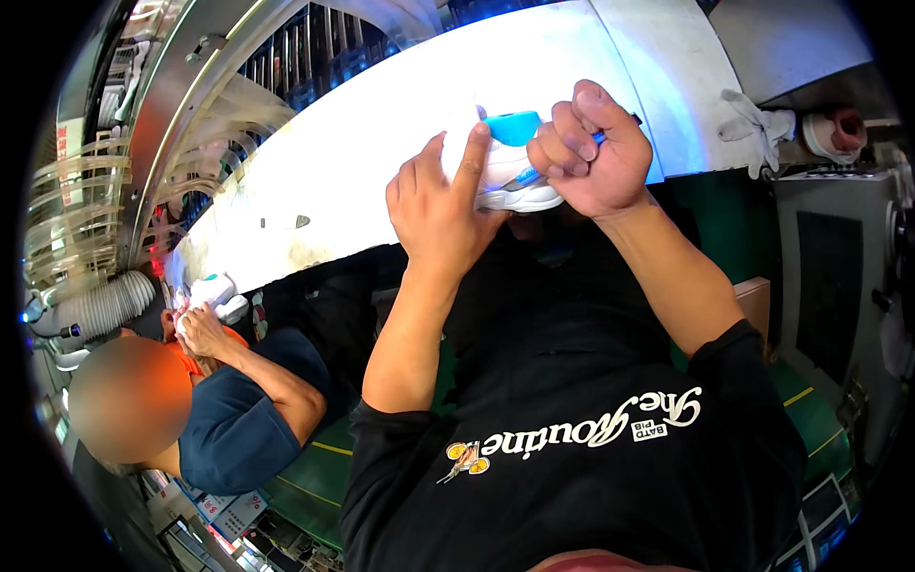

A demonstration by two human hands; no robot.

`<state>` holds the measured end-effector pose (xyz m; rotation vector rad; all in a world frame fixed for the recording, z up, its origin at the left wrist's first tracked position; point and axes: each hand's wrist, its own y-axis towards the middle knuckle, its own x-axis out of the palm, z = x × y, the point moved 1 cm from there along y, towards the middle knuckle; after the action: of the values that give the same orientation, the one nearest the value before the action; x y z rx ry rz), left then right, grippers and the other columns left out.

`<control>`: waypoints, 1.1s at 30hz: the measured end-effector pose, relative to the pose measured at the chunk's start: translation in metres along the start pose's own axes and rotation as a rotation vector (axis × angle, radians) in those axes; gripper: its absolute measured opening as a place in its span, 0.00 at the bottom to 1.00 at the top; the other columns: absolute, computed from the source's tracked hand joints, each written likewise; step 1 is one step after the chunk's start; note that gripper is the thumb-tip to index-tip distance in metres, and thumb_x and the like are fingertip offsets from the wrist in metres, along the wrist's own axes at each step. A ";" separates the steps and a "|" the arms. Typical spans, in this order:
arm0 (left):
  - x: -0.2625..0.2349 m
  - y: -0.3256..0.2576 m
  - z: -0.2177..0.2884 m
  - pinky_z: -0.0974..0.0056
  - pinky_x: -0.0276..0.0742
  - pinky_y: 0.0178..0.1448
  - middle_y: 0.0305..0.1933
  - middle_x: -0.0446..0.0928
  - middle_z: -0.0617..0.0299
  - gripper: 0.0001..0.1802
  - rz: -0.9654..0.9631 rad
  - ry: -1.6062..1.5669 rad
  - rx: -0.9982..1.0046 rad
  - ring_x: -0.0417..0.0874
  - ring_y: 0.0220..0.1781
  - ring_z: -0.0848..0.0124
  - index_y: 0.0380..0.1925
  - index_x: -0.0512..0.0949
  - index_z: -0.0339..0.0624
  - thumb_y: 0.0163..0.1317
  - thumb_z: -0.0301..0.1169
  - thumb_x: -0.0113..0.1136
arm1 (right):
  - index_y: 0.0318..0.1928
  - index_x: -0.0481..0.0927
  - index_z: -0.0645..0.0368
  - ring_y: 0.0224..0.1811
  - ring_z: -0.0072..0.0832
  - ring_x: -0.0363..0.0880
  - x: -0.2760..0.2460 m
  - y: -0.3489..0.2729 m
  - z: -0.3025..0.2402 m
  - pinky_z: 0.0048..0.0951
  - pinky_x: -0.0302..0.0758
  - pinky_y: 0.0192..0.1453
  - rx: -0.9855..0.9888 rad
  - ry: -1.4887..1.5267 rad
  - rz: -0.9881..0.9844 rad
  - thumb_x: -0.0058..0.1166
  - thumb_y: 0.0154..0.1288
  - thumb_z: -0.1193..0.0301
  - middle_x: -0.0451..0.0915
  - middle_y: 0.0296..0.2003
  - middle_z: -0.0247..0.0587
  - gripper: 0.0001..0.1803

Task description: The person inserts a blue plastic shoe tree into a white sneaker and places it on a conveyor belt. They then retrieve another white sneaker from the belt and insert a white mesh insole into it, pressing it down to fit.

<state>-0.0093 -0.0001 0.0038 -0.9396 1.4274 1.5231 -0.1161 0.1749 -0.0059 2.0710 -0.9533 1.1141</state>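
Just above the middle of the frame, the person's two hands met over a white sneaker [510, 181] with a bright blue heel part, which sat at the near edge of a brightly lit white desk [381, 143] that ran from the lower left up to the upper right of the picture. The left hand [440, 205] lay against the left side of the shoe, its fingers spread and pressed on the upper, the forefinger stretched up toward the blue part, so that it steadied the shoe rather than closed round it. The right hand [596, 153] was clenched into a fist at the right end of the shoe, over the blue part; a thin blue piece showed at its edge, but what the fist gripped could not be told. Both forearms rose from the lower edge, out of a black shirt [572, 410]. At the left of the frame a co-worker in a dark blue shirt [238, 419] held another white shoe [214, 291] in a hand [200, 329] at the same desk's edge. A ribbed grey hose [95, 305] curved at the far left, beneath metal rails. In the upper right a white glove [753, 129] lay on the desk, near a grey machine [829, 276].
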 end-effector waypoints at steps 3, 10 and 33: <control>0.002 -0.009 -0.002 0.51 0.74 0.60 0.65 0.79 0.51 0.62 0.053 -0.038 0.005 0.82 0.58 0.53 0.76 0.76 0.71 0.31 0.42 0.91 | 0.28 0.62 0.45 0.19 0.22 0.57 0.006 -0.004 -0.009 0.32 0.63 0.33 -0.068 -0.029 0.091 0.44 0.83 0.61 0.66 0.21 0.25 0.19; 0.004 -0.012 -0.001 0.49 0.76 0.58 0.65 0.79 0.49 0.63 0.085 -0.026 0.009 0.82 0.56 0.53 0.77 0.74 0.72 0.33 0.40 0.91 | 0.51 0.81 0.54 0.44 0.36 0.83 0.008 -0.012 -0.054 0.34 0.82 0.49 -0.212 -1.394 0.044 0.71 0.68 0.56 0.81 0.44 0.41 0.20; -0.021 -0.001 0.003 0.36 0.63 0.78 0.80 0.64 0.42 0.55 -0.137 -0.068 0.140 0.70 0.77 0.42 0.72 0.77 0.65 0.37 0.41 0.90 | 0.36 0.81 0.55 0.23 0.23 0.81 -0.016 -0.007 -0.057 0.25 0.80 0.34 -0.149 -0.894 0.381 0.66 0.77 0.48 0.81 0.25 0.31 0.23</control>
<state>-0.0006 0.0010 0.0233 -0.8734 1.3739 1.3248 -0.1421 0.2271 0.0057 2.3231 -1.8362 0.1900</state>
